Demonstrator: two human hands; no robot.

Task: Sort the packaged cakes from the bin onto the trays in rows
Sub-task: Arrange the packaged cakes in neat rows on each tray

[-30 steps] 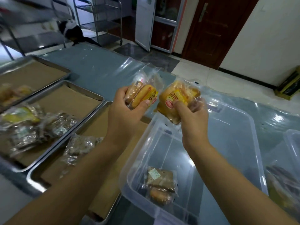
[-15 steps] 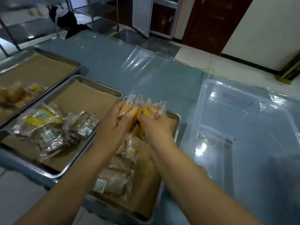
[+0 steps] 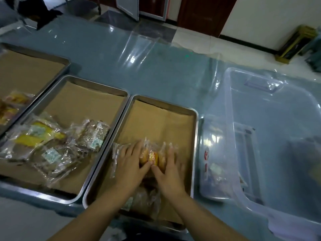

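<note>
Both my hands lie flat on yellow packaged cakes [image 3: 152, 156] in the rightmost metal tray [image 3: 195, 136], which is lined with brown paper. My left hand [image 3: 129, 165] covers the left packet with spread fingers. My right hand [image 3: 169, 168] presses the right packet, its fingers straight. A brown packaged cake [image 3: 144, 200] lies under my wrists near the tray's front. The clear plastic bin [image 3: 231, 136] stands to the right of this tray.
The middle tray [image 3: 78, 105] holds several wrapped cakes [image 3: 57, 145] in its front half. A third tray [image 3: 34, 66] at far left has packets [image 3: 12, 105] near its front. The table [image 3: 139, 63] is covered with glossy clear plastic. A second clear container [image 3: 213, 162] sits beside the bin.
My hands carried two yellow packets from above the bin leftward and down onto the rightmost tray. My fingers went from gripping to lying flat on them. The camera tilted down and left.
</note>
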